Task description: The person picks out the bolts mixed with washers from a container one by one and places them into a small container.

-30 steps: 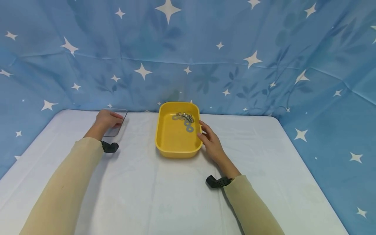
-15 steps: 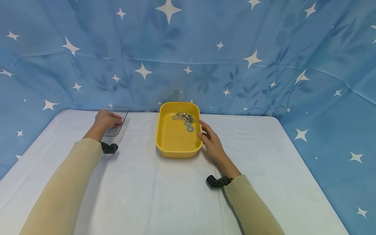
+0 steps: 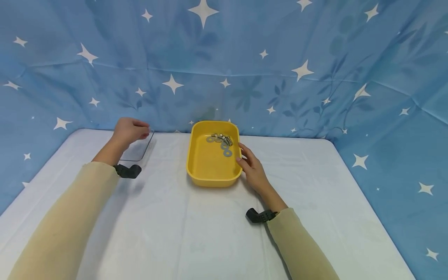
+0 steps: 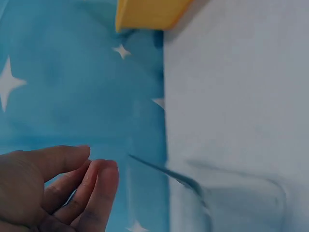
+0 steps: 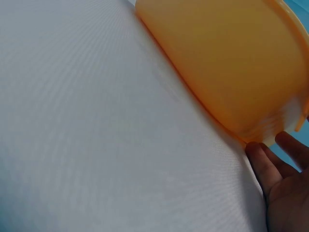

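Note:
My left hand (image 3: 130, 130) hovers over the back of a clear plastic box (image 3: 133, 152) at the table's far left. In the left wrist view its fingers are loosely bent, the thumb close to them, and nothing shows between them. A yellow tray (image 3: 210, 167) stands at the back middle. Metal bolts (image 3: 225, 139) and several flat grey washers (image 3: 227, 153) lie in its far right part. Against the tray's right side rests my right hand (image 3: 254, 171), thumb near the rim; the right wrist view shows extended fingertips by the tray's lower edge.
A white cloth (image 3: 210, 233) covers the table. Behind it hangs a blue curtain (image 3: 224, 58) with white stars, close to the back of the tray and box. Both wrists carry black camera mounts (image 3: 260, 216).
My left hand has risen from inside the clear box to above its far edge. The right hand and yellow tray stay in place; the whole head view has shifted slightly.

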Demonstrator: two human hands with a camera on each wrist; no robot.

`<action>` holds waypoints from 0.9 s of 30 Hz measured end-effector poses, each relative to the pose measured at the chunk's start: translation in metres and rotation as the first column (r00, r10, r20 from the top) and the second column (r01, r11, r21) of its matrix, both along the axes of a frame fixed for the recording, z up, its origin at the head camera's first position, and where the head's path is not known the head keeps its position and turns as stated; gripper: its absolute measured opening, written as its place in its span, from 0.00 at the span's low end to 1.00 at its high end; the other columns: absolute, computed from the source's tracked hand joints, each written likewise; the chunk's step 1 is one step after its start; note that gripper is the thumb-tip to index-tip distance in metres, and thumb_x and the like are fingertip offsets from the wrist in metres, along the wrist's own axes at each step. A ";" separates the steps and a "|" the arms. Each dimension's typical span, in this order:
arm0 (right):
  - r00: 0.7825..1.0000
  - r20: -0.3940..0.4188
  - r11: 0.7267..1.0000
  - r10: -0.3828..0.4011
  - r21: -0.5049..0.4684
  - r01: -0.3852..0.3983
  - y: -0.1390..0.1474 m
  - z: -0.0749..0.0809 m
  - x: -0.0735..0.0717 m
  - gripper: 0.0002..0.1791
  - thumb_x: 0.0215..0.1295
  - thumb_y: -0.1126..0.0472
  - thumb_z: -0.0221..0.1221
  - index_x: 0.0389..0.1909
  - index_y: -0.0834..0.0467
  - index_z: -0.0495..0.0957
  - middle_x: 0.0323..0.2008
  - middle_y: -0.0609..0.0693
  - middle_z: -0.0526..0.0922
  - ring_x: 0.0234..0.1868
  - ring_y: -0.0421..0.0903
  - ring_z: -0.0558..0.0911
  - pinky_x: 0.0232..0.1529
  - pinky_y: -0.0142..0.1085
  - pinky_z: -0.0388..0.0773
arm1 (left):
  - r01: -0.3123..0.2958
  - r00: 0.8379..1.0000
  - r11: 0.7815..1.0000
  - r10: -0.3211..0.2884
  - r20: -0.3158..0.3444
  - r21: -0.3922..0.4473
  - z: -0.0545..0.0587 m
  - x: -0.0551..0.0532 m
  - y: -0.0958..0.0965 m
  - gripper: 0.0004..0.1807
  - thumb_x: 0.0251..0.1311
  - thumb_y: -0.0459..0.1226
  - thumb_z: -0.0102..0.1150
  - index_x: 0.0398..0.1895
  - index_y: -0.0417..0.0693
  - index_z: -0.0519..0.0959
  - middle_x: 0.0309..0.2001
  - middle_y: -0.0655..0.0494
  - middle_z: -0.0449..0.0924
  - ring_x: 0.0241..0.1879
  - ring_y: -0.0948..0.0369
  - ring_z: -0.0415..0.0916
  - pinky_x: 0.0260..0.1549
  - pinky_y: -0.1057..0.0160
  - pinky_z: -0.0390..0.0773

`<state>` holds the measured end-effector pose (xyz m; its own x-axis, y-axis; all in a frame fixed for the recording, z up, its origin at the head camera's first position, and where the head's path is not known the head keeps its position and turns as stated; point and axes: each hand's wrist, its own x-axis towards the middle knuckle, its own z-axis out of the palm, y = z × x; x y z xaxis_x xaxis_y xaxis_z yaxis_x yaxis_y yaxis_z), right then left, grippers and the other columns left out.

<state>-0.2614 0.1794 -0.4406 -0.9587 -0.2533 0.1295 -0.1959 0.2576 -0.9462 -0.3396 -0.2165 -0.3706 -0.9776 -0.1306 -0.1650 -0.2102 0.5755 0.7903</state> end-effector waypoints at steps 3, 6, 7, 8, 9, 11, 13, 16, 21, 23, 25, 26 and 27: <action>1.000 0.001 1.000 -0.005 0.005 0.005 0.001 0.001 0.000 0.31 0.80 0.58 0.48 0.80 0.56 0.54 0.77 0.64 0.60 0.75 0.62 0.67 0.71 0.55 0.71 | 0.043 0.999 0.999 -0.043 -0.026 -0.001 0.016 0.005 0.016 0.24 0.72 0.40 0.56 0.65 0.34 0.75 0.62 0.35 0.77 0.36 0.72 0.82 0.53 0.60 0.85; 1.000 0.007 1.000 -0.010 0.007 0.010 0.001 0.001 0.000 0.31 0.80 0.57 0.49 0.80 0.55 0.54 0.77 0.63 0.60 0.75 0.62 0.67 0.71 0.55 0.71 | 0.078 0.997 0.997 -0.078 -0.031 -0.002 0.026 0.008 0.034 0.24 0.72 0.41 0.56 0.66 0.36 0.75 0.62 0.36 0.78 0.43 0.64 0.85 0.56 0.57 0.84; 1.000 0.012 1.000 -0.012 0.007 0.012 0.001 0.001 0.000 0.31 0.80 0.57 0.49 0.80 0.55 0.54 0.77 0.63 0.60 0.75 0.62 0.67 0.71 0.55 0.71 | 0.085 0.996 0.996 -0.085 -0.029 0.001 0.028 0.008 0.040 0.24 0.72 0.41 0.57 0.65 0.36 0.76 0.62 0.37 0.78 0.46 0.59 0.85 0.57 0.56 0.84; 1.000 0.016 1.000 -0.013 0.006 0.013 0.001 0.001 0.000 0.32 0.80 0.57 0.49 0.80 0.55 0.54 0.77 0.63 0.60 0.75 0.61 0.67 0.71 0.54 0.71 | 0.092 0.996 0.996 -0.092 -0.023 0.008 0.030 0.009 0.046 0.24 0.71 0.41 0.57 0.65 0.37 0.76 0.62 0.37 0.78 0.50 0.55 0.84 0.58 0.55 0.83; 1.000 0.019 1.000 -0.014 0.005 0.014 0.001 0.001 0.000 0.32 0.80 0.57 0.49 0.80 0.54 0.54 0.77 0.62 0.60 0.75 0.61 0.67 0.71 0.54 0.71 | 0.097 0.995 0.995 -0.097 -0.015 0.016 0.030 0.008 0.052 0.24 0.71 0.41 0.58 0.65 0.37 0.75 0.62 0.38 0.78 0.53 0.52 0.83 0.58 0.54 0.83; 1.000 0.027 1.000 -0.015 0.002 0.015 0.001 0.000 -0.001 0.32 0.80 0.57 0.49 0.80 0.53 0.54 0.77 0.61 0.60 0.75 0.60 0.67 0.71 0.53 0.71 | 0.104 0.995 0.994 -0.104 -0.006 0.027 0.032 0.008 0.061 0.23 0.71 0.41 0.58 0.65 0.38 0.76 0.61 0.39 0.79 0.56 0.48 0.82 0.57 0.55 0.83; 0.999 0.031 1.000 -0.013 -0.002 0.014 0.001 -0.001 -0.001 0.32 0.80 0.57 0.49 0.80 0.53 0.54 0.77 0.61 0.60 0.75 0.60 0.67 0.71 0.53 0.72 | 0.118 0.993 0.992 -0.118 -0.002 0.046 0.032 0.008 0.070 0.22 0.71 0.40 0.59 0.64 0.37 0.77 0.60 0.39 0.79 0.57 0.47 0.82 0.56 0.56 0.84; 1.000 0.024 1.000 -0.007 -0.008 0.007 0.000 -0.002 -0.002 0.31 0.80 0.57 0.49 0.80 0.54 0.54 0.77 0.62 0.60 0.75 0.61 0.67 0.71 0.54 0.72 | 0.141 0.990 0.989 -0.141 -0.003 0.044 0.032 0.005 0.083 0.21 0.71 0.40 0.59 0.61 0.38 0.79 0.58 0.40 0.80 0.55 0.48 0.83 0.55 0.57 0.84; 1.000 0.017 1.000 -0.006 -0.002 0.006 0.000 -0.002 -0.003 0.32 0.80 0.57 0.49 0.80 0.54 0.54 0.77 0.63 0.60 0.75 0.61 0.67 0.70 0.54 0.72 | 0.189 0.982 0.981 -0.189 0.002 0.046 0.033 -0.003 0.107 0.19 0.70 0.39 0.60 0.59 0.39 0.80 0.56 0.42 0.81 0.54 0.48 0.83 0.55 0.57 0.85; 1.000 0.022 1.000 -0.011 0.002 0.011 0.000 -0.002 -0.003 0.32 0.80 0.57 0.49 0.80 0.53 0.55 0.77 0.62 0.60 0.75 0.61 0.67 0.70 0.54 0.72 | 0.210 0.978 0.976 -0.211 0.004 0.063 0.033 -0.005 0.115 0.19 0.69 0.38 0.60 0.59 0.38 0.81 0.55 0.41 0.81 0.55 0.47 0.83 0.55 0.56 0.85; 0.999 0.029 1.000 -0.015 0.004 0.015 0.000 -0.001 -0.002 0.31 0.80 0.56 0.49 0.80 0.53 0.55 0.77 0.62 0.60 0.75 0.61 0.67 0.70 0.54 0.72 | 0.225 0.974 0.971 -0.226 0.004 0.080 0.032 -0.008 0.123 0.18 0.69 0.37 0.61 0.58 0.37 0.81 0.55 0.40 0.82 0.55 0.46 0.83 0.55 0.56 0.85; 0.999 0.032 1.000 -0.017 0.005 0.017 0.000 -0.001 -0.002 0.32 0.79 0.56 0.50 0.80 0.53 0.55 0.77 0.62 0.60 0.75 0.60 0.67 0.70 0.54 0.72 | 0.228 0.973 0.970 -0.229 0.005 0.089 0.031 -0.009 0.127 0.18 0.68 0.37 0.62 0.58 0.37 0.81 0.55 0.40 0.82 0.55 0.45 0.83 0.55 0.56 0.85; 0.999 0.034 1.000 -0.018 0.004 0.018 0.000 -0.001 -0.002 0.31 0.79 0.56 0.50 0.80 0.52 0.55 0.77 0.61 0.60 0.75 0.61 0.67 0.71 0.54 0.72 | 0.236 0.971 0.966 -0.238 0.005 0.101 0.029 -0.010 0.130 0.18 0.68 0.36 0.61 0.58 0.36 0.81 0.56 0.38 0.82 0.56 0.44 0.82 0.55 0.55 0.84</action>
<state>-0.2630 0.1790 -0.4414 -0.9669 -0.2367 0.0956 -0.1588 0.2645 -0.9512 -0.3496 -0.0866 -0.3411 -0.9756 0.1227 -0.1820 -0.0907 0.5296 0.8434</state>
